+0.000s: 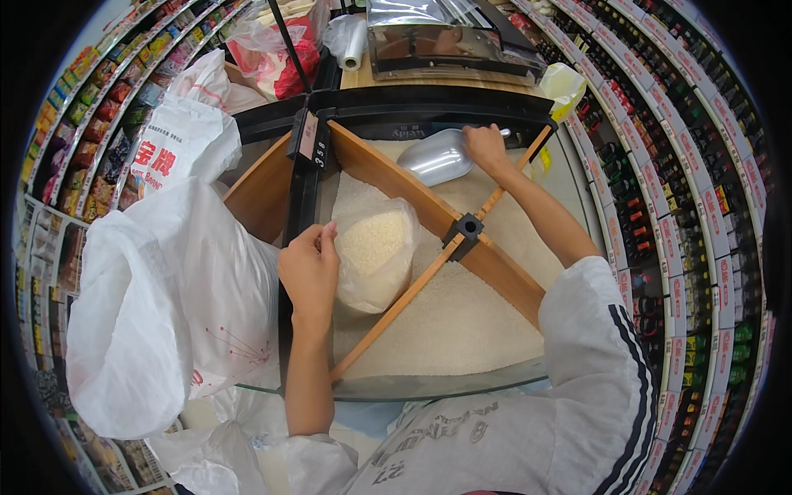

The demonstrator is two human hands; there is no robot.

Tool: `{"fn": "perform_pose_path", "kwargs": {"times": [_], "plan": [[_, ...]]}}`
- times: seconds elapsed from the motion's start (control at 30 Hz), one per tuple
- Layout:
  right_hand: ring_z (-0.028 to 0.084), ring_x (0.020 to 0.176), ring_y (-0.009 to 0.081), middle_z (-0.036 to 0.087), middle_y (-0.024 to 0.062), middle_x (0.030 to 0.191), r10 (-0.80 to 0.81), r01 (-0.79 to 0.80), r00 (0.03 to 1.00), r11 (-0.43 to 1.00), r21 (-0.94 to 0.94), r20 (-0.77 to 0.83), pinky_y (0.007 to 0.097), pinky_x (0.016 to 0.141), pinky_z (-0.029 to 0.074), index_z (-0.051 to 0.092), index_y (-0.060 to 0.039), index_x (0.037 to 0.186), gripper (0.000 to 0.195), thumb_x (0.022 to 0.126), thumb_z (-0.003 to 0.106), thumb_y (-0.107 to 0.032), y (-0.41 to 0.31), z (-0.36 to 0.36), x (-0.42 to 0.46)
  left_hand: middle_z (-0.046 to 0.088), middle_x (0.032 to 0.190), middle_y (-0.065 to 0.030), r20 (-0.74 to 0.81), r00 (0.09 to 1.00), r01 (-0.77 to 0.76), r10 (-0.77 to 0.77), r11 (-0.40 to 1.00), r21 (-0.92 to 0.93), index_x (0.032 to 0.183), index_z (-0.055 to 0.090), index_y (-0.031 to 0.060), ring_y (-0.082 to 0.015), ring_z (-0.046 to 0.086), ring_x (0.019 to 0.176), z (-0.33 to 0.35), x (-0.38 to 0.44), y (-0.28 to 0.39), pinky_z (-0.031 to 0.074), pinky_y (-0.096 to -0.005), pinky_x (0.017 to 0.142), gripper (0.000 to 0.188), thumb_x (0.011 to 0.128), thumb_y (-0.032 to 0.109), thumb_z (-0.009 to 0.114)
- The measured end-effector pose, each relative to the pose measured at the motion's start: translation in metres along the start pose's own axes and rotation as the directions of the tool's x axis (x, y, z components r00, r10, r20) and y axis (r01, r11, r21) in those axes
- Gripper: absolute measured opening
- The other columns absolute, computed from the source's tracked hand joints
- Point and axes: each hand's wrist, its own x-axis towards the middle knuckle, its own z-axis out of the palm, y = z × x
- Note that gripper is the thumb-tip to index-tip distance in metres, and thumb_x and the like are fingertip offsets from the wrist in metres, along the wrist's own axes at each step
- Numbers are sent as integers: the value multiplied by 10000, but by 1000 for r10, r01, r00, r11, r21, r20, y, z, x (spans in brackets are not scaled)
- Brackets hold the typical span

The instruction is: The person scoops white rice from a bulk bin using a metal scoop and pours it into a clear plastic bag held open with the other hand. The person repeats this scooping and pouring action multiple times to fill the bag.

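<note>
My left hand [309, 266] pinches the edge of a clear plastic bag [377, 294]. White rice [374, 242] fills much of this bag, which rests in the left compartment of a divided grain bin [303, 204]. My right hand [487, 148] grips a metal scoop [435, 159] near its handle. The scoop lies low over the rice in the far compartment, its mouth turned left. Crossed wooden dividers [396, 176] meet at a black plastic joint [468, 228] between my hands. Loose rice [445, 322] also covers the near compartment.
A large white sack [130, 322] crowds the bin's left side, with a printed white bag [185, 145] behind it. A glass edge [433, 388] borders the near side. Beyond the bin are a plastic bag roll [353, 51] and a clear-covered case [455, 52]. Stocked shelves [674, 247] stand at right.
</note>
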Motion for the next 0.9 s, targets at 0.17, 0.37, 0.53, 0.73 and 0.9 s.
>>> {"fn": "perform_pose_path", "kwargs": {"times": [0.17,0.37,0.53,0.73,0.9], "plan": [[669,940,353,709,179,961,0,-26,988,987,160,157,491,848,486,703,-83,1094,266,879,593,-194,18,31,6,564,533,-143,-25,999,-30,28,997,-72,788,718,-5,-249,531,458,6,2,-3,386,-350,495,297,897,263,653],[642,1058,351,690,157,1092,162,-222,949,952,210,271,496,905,474,688,-123,1122,277,892,559,-205,25,40,10,576,547,-150,-39,999,-20,17,997,-78,794,724,-9,-232,524,456,6,2,-3,384,-349,498,299,895,263,654],[593,1161,352,638,163,1233,239,-331,910,912,243,340,503,961,455,612,-148,1245,337,932,513,-220,34,56,16,579,548,-149,-46,999,-5,2,997,-73,800,727,-7,-225,529,465,5,2,-3,390,-350,508,303,895,270,652],[579,1156,384,628,186,1227,198,-304,931,885,353,306,480,961,458,589,-119,1245,331,950,492,-232,47,70,21,586,559,-156,-51,999,-5,1,997,-79,802,726,-6,-236,543,472,5,2,-3,395,-355,513,301,892,272,655],[587,1097,407,640,207,1157,176,-256,960,863,436,216,468,921,468,601,-91,1195,287,958,486,-208,27,48,13,579,551,-145,-87,996,-18,17,1000,-17,808,729,-2,-238,544,468,4,2,-13,401,-365,510,271,860,260,685]]}}
